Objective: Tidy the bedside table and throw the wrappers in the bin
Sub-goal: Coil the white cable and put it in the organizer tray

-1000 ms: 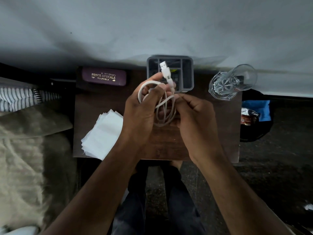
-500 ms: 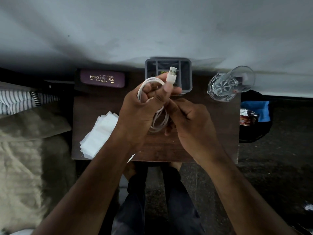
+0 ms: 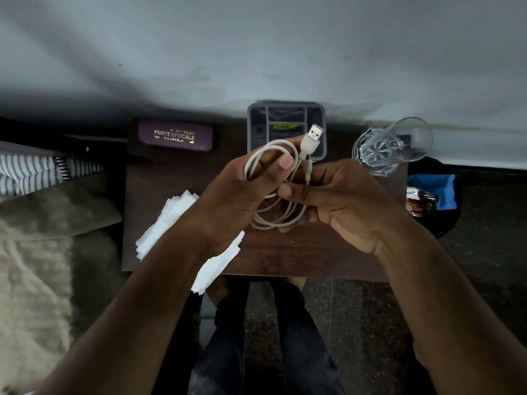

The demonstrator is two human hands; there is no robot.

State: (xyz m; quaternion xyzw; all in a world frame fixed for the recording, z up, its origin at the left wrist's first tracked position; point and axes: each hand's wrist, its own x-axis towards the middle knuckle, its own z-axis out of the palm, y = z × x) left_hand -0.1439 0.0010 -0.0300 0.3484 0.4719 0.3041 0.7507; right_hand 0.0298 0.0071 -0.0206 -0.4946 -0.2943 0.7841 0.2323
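My feed dim, bluish; soft light on wall (image 3: 256, 38), deep shadow along its base, edges bowed by wide-angle lens, floor murky.

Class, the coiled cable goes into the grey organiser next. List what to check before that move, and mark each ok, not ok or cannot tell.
1. White cable coiled in loops: ok.
2. Left hand grips the coil: ok.
3. Right hand holds the strand below the USB plug: ok.
4. Plug end tucked in: not ok, it sticks up.
5. Free compartment in grey organiser: cannot tell.
6. Glass clear of the path: ok.
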